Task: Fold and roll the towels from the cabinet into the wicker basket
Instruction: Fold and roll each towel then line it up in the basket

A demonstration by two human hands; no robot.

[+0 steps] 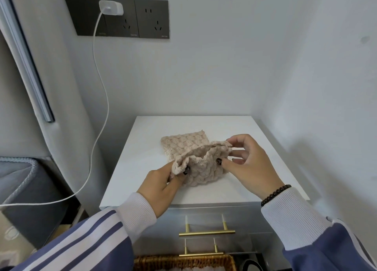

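hands: left (161, 181), right (247, 164) pinch towel (195, 158) | basket (183, 262) contents unclear, maybe towels

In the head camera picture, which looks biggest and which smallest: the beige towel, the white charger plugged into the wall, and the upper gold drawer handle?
As they look in the head view:
1. beige towel, clearly the largest, pinched by the left hand and right hand.
2. upper gold drawer handle, long but thin.
3. white charger, smallest, though farther away, so its true size is uncertain.

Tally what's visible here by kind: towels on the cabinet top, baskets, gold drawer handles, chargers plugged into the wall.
Beige towel on the cabinet top, held by left hand and right hand: 1
Wicker basket: 1
Gold drawer handles: 2
White charger: 1
Total: 5
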